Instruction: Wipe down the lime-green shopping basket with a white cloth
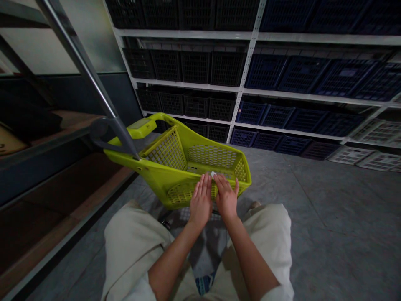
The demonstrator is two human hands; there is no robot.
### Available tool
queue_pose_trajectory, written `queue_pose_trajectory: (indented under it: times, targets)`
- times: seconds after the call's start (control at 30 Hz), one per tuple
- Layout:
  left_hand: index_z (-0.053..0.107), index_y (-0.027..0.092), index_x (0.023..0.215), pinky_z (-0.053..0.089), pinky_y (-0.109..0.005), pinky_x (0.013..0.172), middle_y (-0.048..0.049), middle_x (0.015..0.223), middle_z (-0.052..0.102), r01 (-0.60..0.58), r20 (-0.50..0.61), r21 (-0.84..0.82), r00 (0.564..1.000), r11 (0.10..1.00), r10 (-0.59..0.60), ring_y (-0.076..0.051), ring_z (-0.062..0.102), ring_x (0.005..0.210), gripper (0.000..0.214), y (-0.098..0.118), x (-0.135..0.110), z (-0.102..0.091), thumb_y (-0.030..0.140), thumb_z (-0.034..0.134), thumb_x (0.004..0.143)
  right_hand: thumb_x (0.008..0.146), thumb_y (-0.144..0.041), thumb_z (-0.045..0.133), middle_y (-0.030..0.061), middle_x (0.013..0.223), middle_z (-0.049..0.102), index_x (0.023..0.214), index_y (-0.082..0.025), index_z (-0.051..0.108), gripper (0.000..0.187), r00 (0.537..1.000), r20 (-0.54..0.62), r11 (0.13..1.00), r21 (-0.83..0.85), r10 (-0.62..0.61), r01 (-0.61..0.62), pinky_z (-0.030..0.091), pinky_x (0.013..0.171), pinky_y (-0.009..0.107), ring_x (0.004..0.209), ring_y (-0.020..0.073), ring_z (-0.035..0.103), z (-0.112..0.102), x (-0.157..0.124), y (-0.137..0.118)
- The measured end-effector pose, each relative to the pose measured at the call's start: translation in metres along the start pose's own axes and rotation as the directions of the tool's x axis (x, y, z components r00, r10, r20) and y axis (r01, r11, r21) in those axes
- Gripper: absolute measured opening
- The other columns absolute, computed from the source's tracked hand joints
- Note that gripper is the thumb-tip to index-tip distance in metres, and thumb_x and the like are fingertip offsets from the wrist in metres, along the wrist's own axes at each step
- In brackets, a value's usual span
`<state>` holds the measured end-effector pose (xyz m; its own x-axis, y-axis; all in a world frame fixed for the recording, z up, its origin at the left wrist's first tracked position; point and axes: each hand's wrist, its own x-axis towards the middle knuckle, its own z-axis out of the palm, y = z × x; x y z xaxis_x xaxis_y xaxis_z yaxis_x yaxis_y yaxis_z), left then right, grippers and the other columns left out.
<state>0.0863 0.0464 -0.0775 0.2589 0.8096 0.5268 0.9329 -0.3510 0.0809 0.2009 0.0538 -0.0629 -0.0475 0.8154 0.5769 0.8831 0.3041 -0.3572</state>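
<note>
Yellow-green basket [156,177] sits tilted on the grey floor [313,209], just ahead of the person's knees in beige shorts [131,246]. Left hand [200,205] lies open, fingers straight and together, palm down on the basket's near wall. Right hand [226,198] lies just beside it, also open, fingers spread slightly over the rim. A small white thing [213,174] shows at the right fingertips; whether it is pinched cannot be told. A metal handle pole [90,71] rises from the basket's left end. Shelves [247,62] behind hold black crates [196,65] and blue crates [300,73].
</note>
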Motion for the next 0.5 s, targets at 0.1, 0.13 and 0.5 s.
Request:
queue_pose_trajectory:
  times: [0.1, 0.13, 0.5]
  targets:
    - [0.002, 0.009, 0.158, 0.025, -0.040, 0.123, -0.0119, 0.164, 0.021, -0.011, 0.027, -0.006, 1.000, 1.000, 0.011, -0.022, 0.015, 0.152, 0.078, 0.000, 0.000, -0.005, 0.006, 0.036, 0.088, 0.080, 0.000, 0.037, 0.0036, 0.141, 0.060, 0.141, -0.026, 0.049, 0.068, 0.999, -0.027, 0.998, -0.059, 0.020, -0.021, 0.003, 0.122, 0.049, 0.139, 0.0174, 0.045, -0.011, -0.013, 0.037]
    - [0.001, 0.008, 0.157, 0.025, -0.040, 0.123, -0.0118, 0.164, 0.020, -0.011, 0.034, -0.009, 0.999, 1.000, 0.011, -0.022, 0.014, 0.152, 0.078, 0.000, 0.000, -0.006, 0.006, 0.037, 0.088, 0.080, -0.001, 0.037, 0.0041, 0.141, 0.060, 0.141, -0.026, 0.049, 0.068, 0.998, -0.048, 0.995, -0.084, 0.044, -0.047, 0.005, 0.122, 0.050, 0.140, 0.0181, 0.044, -0.014, -0.018, 0.051]
    - [0.000, 0.007, 0.157, 0.023, -0.041, 0.123, -0.0130, 0.165, 0.016, 0.015, 0.023, -0.042, 1.000, 0.999, -0.014, -0.023, 0.012, 0.153, 0.082, 0.005, 0.001, -0.005, 0.005, 0.040, 0.085, 0.083, -0.004, 0.035, 0.0084, 0.140, 0.060, 0.140, -0.023, 0.052, 0.062, 0.950, -0.161, 0.947, -0.141, 0.266, -0.289, 0.017, 0.118, 0.052, 0.138, 0.0217, 0.047, -0.017, -0.032, 0.091]
